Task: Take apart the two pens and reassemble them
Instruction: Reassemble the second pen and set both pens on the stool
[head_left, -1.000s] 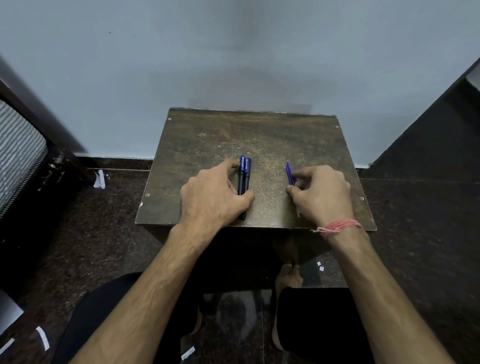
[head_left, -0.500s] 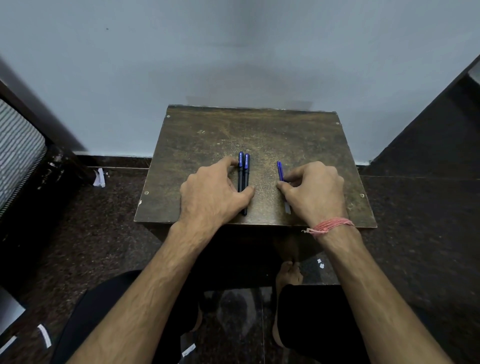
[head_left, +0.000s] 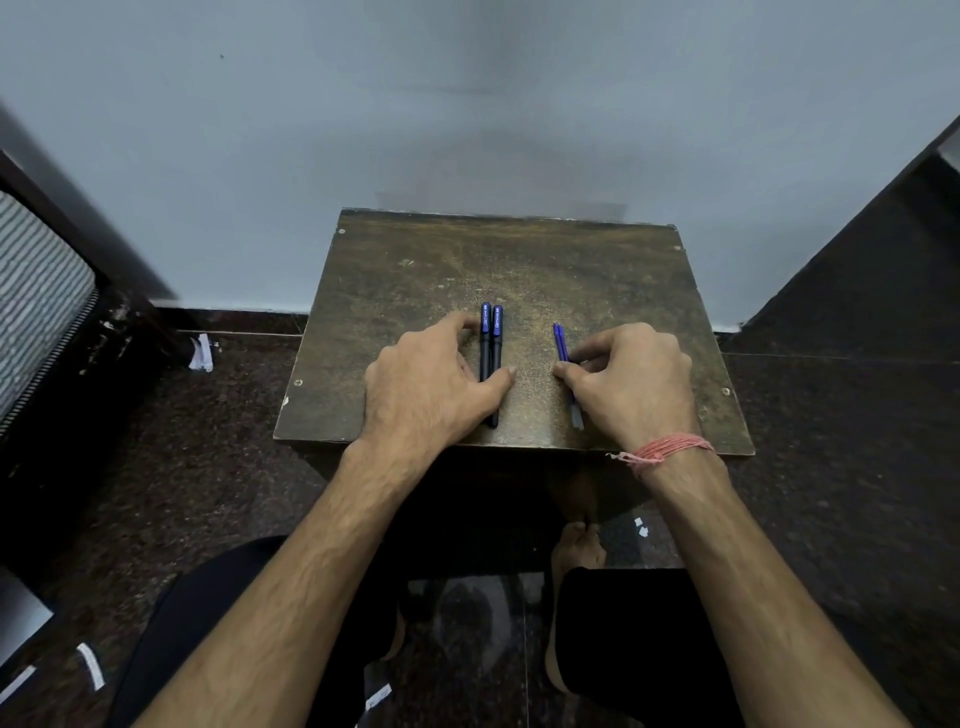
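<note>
Pens (head_left: 491, 343) touching left hand (head_left: 431, 384); refills (head_left: 561, 345) under right hand (head_left: 631, 382).

A small, scuffed brown wooden table (head_left: 519, 260) stands against a plain pale blue-grey wall (head_left: 467, 104). The floor (head_left: 156, 467) is dark speckled stone, with white paper scraps (head_left: 201, 353) lying near the black skirting. A striped grey cushion (head_left: 36, 291) sits at the left edge. Light is dim and even.

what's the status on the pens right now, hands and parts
Left hand resting against two pen bodies, side by side on table. Right hand pinching blue refills. Nothing in the way.
</note>
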